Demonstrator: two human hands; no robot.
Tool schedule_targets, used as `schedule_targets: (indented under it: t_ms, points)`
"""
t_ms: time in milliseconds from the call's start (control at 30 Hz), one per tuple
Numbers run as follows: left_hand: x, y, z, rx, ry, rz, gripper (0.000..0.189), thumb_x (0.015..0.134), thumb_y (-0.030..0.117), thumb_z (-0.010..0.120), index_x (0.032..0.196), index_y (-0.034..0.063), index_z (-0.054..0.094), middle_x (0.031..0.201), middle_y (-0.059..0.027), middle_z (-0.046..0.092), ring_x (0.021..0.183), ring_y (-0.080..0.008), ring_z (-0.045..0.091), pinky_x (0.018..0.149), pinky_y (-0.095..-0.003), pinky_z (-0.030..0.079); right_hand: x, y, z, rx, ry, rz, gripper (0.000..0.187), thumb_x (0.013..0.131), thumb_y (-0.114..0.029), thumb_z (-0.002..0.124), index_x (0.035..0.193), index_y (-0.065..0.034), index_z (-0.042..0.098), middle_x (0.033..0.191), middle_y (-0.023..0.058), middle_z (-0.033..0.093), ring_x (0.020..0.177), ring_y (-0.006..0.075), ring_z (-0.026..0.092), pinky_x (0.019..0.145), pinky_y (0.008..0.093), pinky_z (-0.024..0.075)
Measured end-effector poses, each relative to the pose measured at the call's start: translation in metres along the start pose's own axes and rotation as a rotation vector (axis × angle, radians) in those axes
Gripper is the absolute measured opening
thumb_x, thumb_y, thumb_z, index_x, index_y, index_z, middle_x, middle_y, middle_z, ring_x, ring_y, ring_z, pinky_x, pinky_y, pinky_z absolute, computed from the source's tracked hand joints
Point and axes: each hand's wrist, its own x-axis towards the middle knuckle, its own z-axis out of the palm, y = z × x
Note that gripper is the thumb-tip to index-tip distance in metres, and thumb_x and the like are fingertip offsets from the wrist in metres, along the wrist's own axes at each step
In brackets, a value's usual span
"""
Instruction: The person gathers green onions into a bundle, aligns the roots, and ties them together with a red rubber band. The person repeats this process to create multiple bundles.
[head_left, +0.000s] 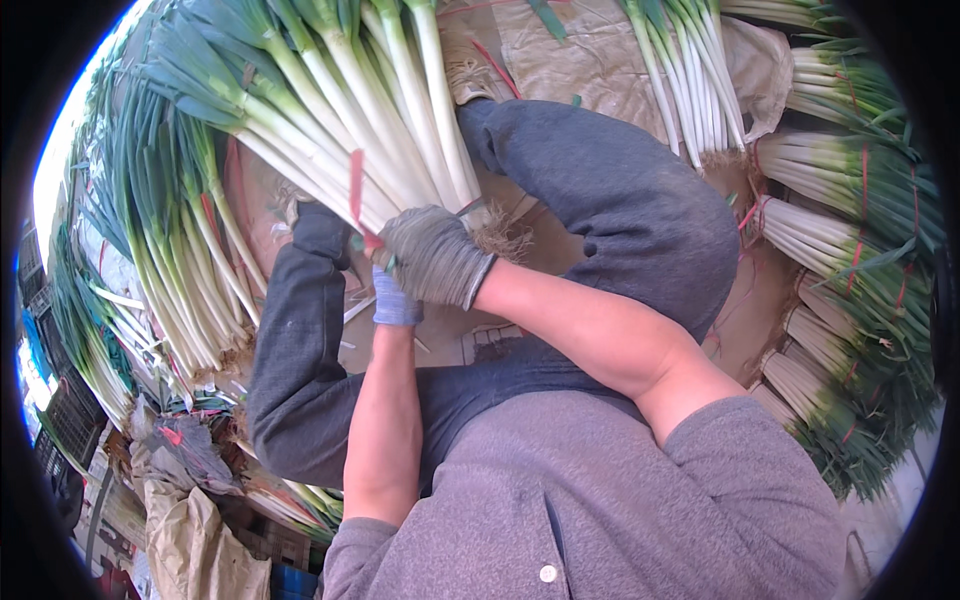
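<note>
A thick bunch of large green onions with long white stalks (360, 127) spreads from the upper left to between my knees, its roots at the lower right. My right hand (435, 251), in a grey knit glove, lies closed over the lower stalks and a red tie (356, 191). Beneath it my left hand (391, 289), in a blue-grey glove, is mostly hidden by the right one; its fingers cannot be seen. The red tie stands up from the stalks at the near side of the bunch.
Loose green onions (187, 285) lie at the left, more (694, 90) at the upper right. Tied bundles (817, 232) line the right side. Tan sacking (577, 45) covers the floor ahead. Black plastic crates (71, 397) and a crumpled tan sack (199, 540) are at the lower left.
</note>
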Motion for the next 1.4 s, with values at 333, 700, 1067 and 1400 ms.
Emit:
schedule_targets:
  t_ms: [333,700,1067,1400]
  points:
    - [-0.003,0.063,0.065,0.241,0.352,-0.180,0.030,0.095,0.026,0.052,0.070,0.0098,0.052,0.069,-0.0047,0.059,0.058,-0.0110,0.049,0.051,-0.0240,0.034,0.007,0.068,-0.017,0.182,-0.286,0.480,0.033,0.085,-0.036,0.064,0.095,-0.0060,0.071,0.093,0.0212,0.070,0.091,0.0325,0.068,0.082,0.0404,0.0534]
    - [0.002,0.076,0.067,0.492,0.350,-0.201,0.029,0.093,0.027,0.056,0.076,0.0049,0.061,0.065,-0.0048,0.060,0.054,-0.0123,0.051,0.052,-0.0266,0.039,-0.020,0.053,0.013,0.089,-0.155,0.377,0.028,0.078,-0.033,0.070,0.091,-0.0079,0.073,0.090,0.0190,0.070,0.088,0.0347,0.068,0.083,0.0424,0.0534]
    - [0.008,0.058,0.056,0.787,0.290,0.013,0.028,0.094,0.024,0.058,0.074,0.0048,0.060,0.066,-0.0043,0.058,0.054,-0.0112,0.049,0.051,-0.0264,0.039,-0.010,0.044,0.020,0.019,-0.231,0.533,0.037,0.081,-0.044,0.066,0.090,-0.0089,0.075,0.087,0.0194,0.070,0.086,0.0350,0.068,0.082,0.0430,0.0523]
    - [0.023,0.040,0.031,0.714,0.419,0.046,0.030,0.093,0.027,0.060,0.067,0.0105,0.057,0.059,0.0007,0.050,0.049,-0.0118,0.048,0.048,-0.0254,0.039,-0.047,0.138,0.035,0.261,0.067,0.770,0.033,0.083,-0.030,0.061,0.105,-0.0071,0.070,0.101,0.0194,0.070,0.096,0.0338,0.067,0.086,0.0411,0.0521]
